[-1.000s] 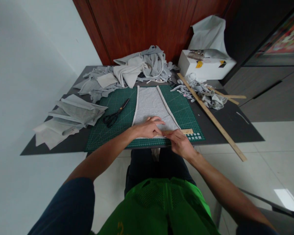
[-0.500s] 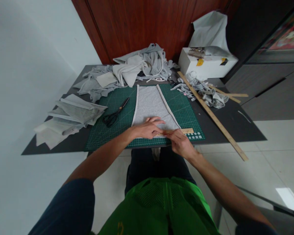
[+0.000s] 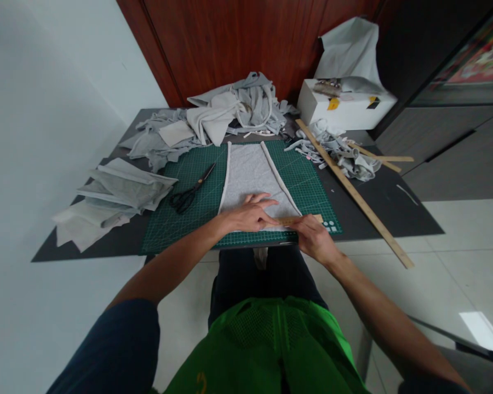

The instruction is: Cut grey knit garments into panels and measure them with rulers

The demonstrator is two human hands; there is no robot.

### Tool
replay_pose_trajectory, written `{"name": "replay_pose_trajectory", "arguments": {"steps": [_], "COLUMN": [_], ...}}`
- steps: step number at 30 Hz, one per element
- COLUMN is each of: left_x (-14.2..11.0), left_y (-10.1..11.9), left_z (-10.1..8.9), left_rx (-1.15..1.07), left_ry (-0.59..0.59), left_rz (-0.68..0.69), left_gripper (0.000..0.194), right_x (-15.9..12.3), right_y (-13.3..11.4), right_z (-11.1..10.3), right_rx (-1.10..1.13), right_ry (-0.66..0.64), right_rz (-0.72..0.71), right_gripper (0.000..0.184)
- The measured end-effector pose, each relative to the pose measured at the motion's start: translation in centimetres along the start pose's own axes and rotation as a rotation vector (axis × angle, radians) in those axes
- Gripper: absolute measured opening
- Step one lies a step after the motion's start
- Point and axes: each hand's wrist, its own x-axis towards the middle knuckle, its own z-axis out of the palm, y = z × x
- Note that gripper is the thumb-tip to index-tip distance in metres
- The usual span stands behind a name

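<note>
A light grey cloth piece (image 3: 250, 175) with folded, raised side edges lies on the green cutting mat (image 3: 176, 230), narrower at its far end. Across its near end lies a short wooden ruler (image 3: 286, 221). My left hand (image 3: 250, 213) rests on cloth and ruler, fingers spread and pressing down. At the ruler's right part, by the cloth's lower right corner, is my right hand (image 3: 312, 235), with fingertips pinched together at the ruler's edge. Whatever sits between those fingertips is too small to make out. Black-handled scissors (image 3: 191, 191) lie left of the cloth.
Folded grey fabric (image 3: 119, 189) lies at the table's left. A heap of fabric (image 3: 238, 109) sits at the back. On the right are cloth scraps (image 3: 353, 161), a long wooden ruler (image 3: 353, 194) overhanging the near edge, and a white box (image 3: 345, 109).
My right hand has slid rightward along the ruler, away from my left hand, uncovering more of the ruler's middle. My left hand stays on the cloth and ruler.
</note>
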Motion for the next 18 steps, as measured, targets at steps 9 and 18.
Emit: {"name": "replay_pose_trajectory", "arguments": {"steps": [9, 18], "left_x": [0.3, 1.2], "left_y": [0.0, 0.9], "left_z": [0.5, -0.3], "left_rx": [0.003, 0.056], "left_ry": [0.059, -0.026], "left_rz": [-0.003, 0.183], "left_gripper": [0.035, 0.045], "right_x": [-1.0, -1.7], "right_y": [1.4, 2.2], "right_z": [-1.6, -3.3], "right_rx": [-0.049, -0.100], "right_ry": [0.028, 0.098], "right_rz": [0.030, 0.079], "right_gripper": [0.049, 0.040]}}
